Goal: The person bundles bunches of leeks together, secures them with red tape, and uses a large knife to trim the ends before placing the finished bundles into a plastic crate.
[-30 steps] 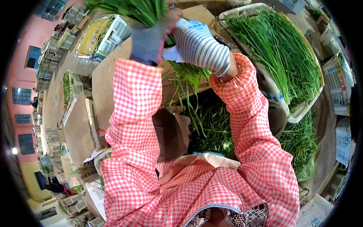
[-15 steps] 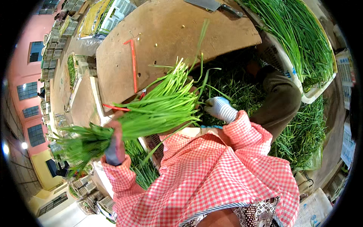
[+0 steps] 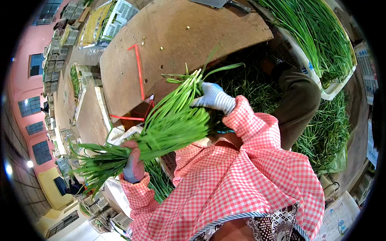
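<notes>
You are in what looks like a produce-packing hall: left of your wooden counter [image 3: 201, 44], slatted crates [image 3: 50, 66] stand stacked along a pink wall [image 3: 23, 78] with windows [image 3: 36, 64]; right of the counter are a white crate [image 3: 337, 91] full of long chive-like greens [image 3: 307, 38] and a loose leafy heap [image 3: 325, 140]; on the counter lies a cleaver [image 3: 238, 5].

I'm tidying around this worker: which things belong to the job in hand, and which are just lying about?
In the job:
bunch, gripped by left hand, right hand at its pale end
probably the similar greens in the crate

Seemingly just lying about, untouched:
knife, on the board
red strip, also there
</notes>
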Tool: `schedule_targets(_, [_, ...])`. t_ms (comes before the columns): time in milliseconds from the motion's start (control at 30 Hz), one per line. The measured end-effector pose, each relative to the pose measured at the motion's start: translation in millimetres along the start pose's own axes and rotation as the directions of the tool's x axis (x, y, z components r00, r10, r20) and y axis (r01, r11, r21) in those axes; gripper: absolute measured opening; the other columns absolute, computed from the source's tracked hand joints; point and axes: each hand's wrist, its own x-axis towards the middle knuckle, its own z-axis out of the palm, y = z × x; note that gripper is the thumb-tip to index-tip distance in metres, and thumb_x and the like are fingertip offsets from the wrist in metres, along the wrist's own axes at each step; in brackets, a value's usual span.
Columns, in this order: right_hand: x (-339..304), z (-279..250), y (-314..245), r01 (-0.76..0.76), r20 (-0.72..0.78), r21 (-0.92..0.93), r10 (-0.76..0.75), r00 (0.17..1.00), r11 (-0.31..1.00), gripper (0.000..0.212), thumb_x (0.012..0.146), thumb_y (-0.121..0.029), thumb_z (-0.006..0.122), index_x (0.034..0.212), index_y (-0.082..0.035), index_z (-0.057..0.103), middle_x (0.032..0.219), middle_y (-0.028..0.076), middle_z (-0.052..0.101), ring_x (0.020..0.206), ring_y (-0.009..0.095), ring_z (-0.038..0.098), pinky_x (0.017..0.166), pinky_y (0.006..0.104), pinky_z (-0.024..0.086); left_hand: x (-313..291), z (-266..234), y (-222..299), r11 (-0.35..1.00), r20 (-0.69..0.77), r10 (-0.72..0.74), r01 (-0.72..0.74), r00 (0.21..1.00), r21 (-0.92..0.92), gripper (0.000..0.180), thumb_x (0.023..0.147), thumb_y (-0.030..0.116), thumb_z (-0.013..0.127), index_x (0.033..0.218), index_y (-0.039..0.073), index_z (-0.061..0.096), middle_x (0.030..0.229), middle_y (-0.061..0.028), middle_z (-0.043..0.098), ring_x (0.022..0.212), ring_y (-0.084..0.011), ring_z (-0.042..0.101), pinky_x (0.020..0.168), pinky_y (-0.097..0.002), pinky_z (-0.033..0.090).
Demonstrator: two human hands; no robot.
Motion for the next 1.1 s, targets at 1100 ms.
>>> schedule_targets(1100, [31, -14, 47, -0.278, -0.023, -0.283, 0.283, 0.959, 0.918, 0.03, 0.079, -0.03, 0.057, 0.096, -0.006, 0.065, 0.084, 0.019, 0.065, 0.082, 0.034, 0.063, 0.073, 0.0397, 0.049, -4, -5, -9, 0.864, -0.005, -0.236, 0.207, 0.972, -0.458, 0.007, 0.079, 0.012, 0.058, 0.073, 0.009, 0.06, 0.077, -0.0039, 0.062, 0.08, -0.0178, 0.054, 0.08, -0.0345, 0.045])
